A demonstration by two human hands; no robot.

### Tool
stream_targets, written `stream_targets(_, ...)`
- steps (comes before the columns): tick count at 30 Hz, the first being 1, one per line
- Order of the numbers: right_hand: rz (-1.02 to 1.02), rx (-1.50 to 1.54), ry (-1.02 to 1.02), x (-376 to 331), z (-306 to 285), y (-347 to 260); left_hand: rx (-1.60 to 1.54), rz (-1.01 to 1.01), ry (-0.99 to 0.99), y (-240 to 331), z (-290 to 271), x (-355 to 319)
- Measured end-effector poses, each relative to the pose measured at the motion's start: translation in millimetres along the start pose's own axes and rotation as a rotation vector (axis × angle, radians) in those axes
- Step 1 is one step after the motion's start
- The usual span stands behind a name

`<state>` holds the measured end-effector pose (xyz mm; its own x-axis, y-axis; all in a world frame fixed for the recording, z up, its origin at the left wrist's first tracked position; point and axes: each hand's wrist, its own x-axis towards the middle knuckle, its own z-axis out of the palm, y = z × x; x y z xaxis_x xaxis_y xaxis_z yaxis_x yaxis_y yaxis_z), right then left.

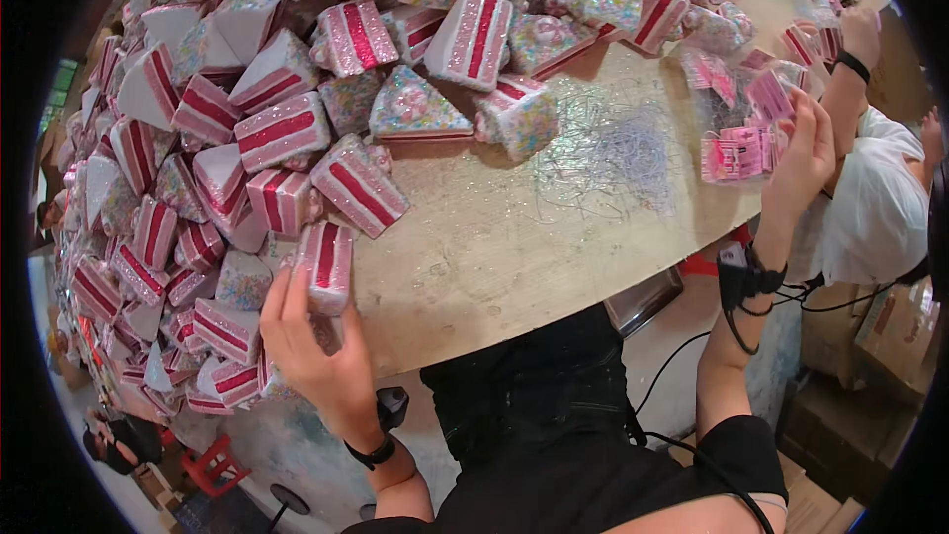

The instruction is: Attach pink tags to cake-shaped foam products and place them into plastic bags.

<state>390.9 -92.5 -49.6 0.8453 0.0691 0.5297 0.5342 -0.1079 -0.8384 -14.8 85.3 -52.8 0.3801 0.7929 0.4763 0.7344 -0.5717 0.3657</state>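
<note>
My left hand point(324, 361) is closed around a glittery toy cake slice point(328, 262) at the near edge of the pile. That slice has pale pink sides and a dark pink stripe. On the right, my right hand point(803, 153) pinches a small pink card point(768, 96) between thumb and fingers. Just below it lies a stack of pink printed cards point(733, 155), beside clear plastic wrapping point(707, 79). A tangle of thin, pale strings point(623, 158) spreads over the table between my hands.
Many more cake slices point(282, 133) are heaped across the left and far side of the pale table point(474, 267). A co-worker in a white top point(875, 203) is close at the right. Black cables point(682, 341) hang by my right arm; cardboard boxes point(895, 336) stand beyond.
</note>
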Motion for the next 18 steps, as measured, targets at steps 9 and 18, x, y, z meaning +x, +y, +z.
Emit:
stream_targets(9,0.324,0.458,-0.062,-73.6,24.8,-31.9,-0.055,0.534,-0.044,19.7,0.2,-7.5)
stream_targets(18,0.641,1.342,-0.573,-62.7,13.9,-36.9,-0.443,0.563,-0.345,42.5,35.3,-41.0)
